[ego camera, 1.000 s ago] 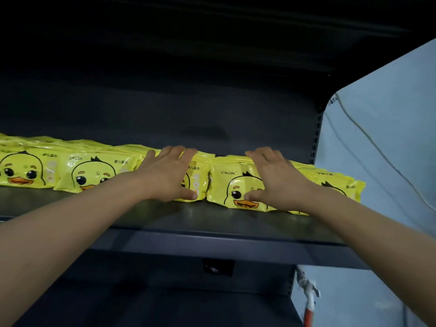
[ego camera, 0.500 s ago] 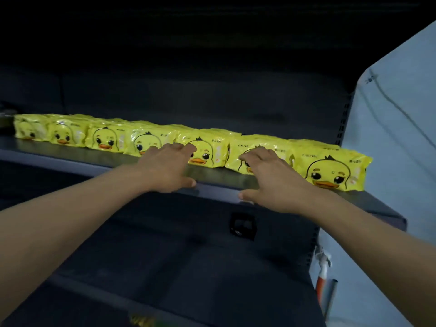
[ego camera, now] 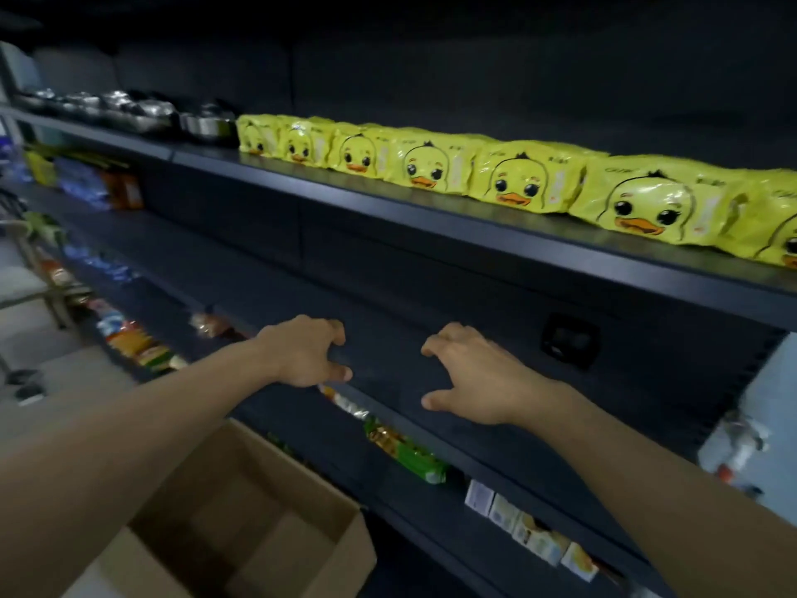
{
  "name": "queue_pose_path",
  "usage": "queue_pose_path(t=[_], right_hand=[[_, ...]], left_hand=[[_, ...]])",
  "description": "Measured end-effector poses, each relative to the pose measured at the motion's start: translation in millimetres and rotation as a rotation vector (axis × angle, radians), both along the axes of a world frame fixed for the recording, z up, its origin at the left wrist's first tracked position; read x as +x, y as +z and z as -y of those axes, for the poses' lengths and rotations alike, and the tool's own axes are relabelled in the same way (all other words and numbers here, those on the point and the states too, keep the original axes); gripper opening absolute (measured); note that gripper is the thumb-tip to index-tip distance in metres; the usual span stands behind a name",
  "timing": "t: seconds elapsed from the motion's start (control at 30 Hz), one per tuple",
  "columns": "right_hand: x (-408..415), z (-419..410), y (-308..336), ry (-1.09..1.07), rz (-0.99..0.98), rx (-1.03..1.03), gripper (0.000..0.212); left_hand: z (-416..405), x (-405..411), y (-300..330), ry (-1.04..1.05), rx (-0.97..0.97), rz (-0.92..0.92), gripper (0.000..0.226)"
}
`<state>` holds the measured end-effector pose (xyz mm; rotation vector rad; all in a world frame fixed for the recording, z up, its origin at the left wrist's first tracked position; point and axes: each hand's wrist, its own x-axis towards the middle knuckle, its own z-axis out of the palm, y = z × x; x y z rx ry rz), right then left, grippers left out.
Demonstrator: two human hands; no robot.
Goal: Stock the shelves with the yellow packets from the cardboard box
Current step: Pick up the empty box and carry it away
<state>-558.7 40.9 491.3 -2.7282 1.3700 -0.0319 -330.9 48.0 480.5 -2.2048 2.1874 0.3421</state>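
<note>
Dark shelf (ego camera: 496,228) carried a row of yellow packets (ego camera: 515,176) along its front, running from centre to far right. Cardboard box (ego camera: 241,515) sat near, lower left, with no packet visible in the part of its interior that showed. Packets appeared light, soft and glossy, probably slippery; a grip across the flat faces or sealed edges would suit. Left hand (ego camera: 308,351) and right hand (ego camera: 470,375) hung below the shelf, fingers loosely curled, grasping nothing

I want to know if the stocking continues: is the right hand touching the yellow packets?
Apart. The head view shows the right hand well below the packets, with dark shelf between them.
</note>
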Motion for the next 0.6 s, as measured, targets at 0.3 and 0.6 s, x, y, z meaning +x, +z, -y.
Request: queue_pose_path(t=[0.3, 0.6], right_hand=[[97.7, 9.8, -114.7, 0.053, -0.035, 0.337, 0.06], [193.7, 11.3, -211.5, 0.048, -0.128, 0.6, 0.06]], left_hand=[[-52.6, 101.7, -115.9, 0.222, 0.226, -0.133, 0.035], [-89.5, 193.3, -224.9, 0.453, 0.415, -0.313, 0.042]])
